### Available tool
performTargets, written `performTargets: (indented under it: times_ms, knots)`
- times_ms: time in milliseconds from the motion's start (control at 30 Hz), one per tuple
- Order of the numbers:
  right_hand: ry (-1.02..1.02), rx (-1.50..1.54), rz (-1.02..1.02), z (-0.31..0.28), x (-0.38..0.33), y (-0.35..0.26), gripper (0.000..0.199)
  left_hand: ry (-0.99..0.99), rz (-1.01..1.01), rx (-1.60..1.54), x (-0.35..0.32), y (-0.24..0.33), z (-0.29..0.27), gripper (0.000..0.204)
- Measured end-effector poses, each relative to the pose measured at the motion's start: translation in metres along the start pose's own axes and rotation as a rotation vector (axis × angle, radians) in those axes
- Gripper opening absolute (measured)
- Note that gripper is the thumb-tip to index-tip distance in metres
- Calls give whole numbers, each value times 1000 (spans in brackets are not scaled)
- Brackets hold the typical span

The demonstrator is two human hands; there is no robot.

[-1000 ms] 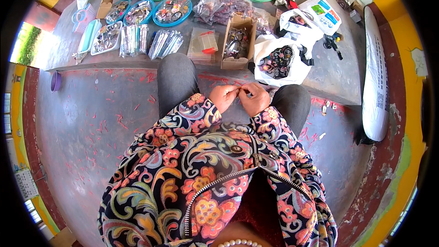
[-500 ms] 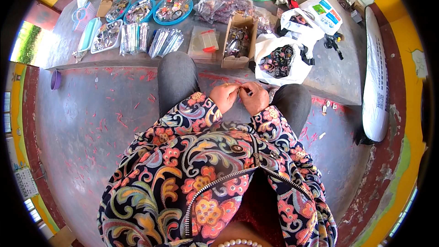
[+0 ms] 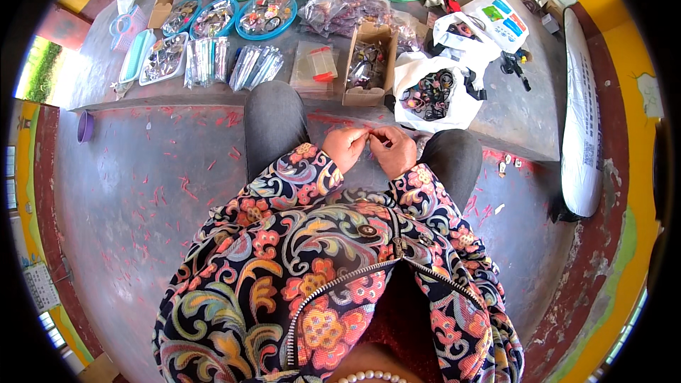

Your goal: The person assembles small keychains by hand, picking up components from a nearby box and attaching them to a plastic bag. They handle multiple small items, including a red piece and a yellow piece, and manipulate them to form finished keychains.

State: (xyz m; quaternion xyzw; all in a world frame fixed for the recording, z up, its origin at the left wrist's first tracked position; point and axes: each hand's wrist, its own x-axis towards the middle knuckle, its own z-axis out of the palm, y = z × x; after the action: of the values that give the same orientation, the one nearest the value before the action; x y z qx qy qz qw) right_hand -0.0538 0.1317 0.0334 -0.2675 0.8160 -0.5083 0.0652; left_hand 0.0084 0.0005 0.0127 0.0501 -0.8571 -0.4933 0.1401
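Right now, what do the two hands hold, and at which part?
Left hand and right hand pinch a tiny red piece between fingertips; which part cannot be told.

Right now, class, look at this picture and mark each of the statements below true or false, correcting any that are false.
1. The left hand and right hand meet close together above the lap. True.
2. The cardboard box lies empty. False: it holds small dark items.
3. The white plastic bag lies open beside the box. True.
4. The round trays have red rims. False: their rims are blue and green.
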Motion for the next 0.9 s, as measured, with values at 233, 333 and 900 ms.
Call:
performTargets:
  times_ms: [233,333,900]
  knots:
    - [-1,13,94,0,1,-2,10,40,198,115,1,7,2,15]
    - [-8,-18,67,-2,1,-3,9,-19,153,83,2,9,-2,17]
    - [-64,323,335,-21,6,7,10,-144,-608,-1113,6,1,-8,26]
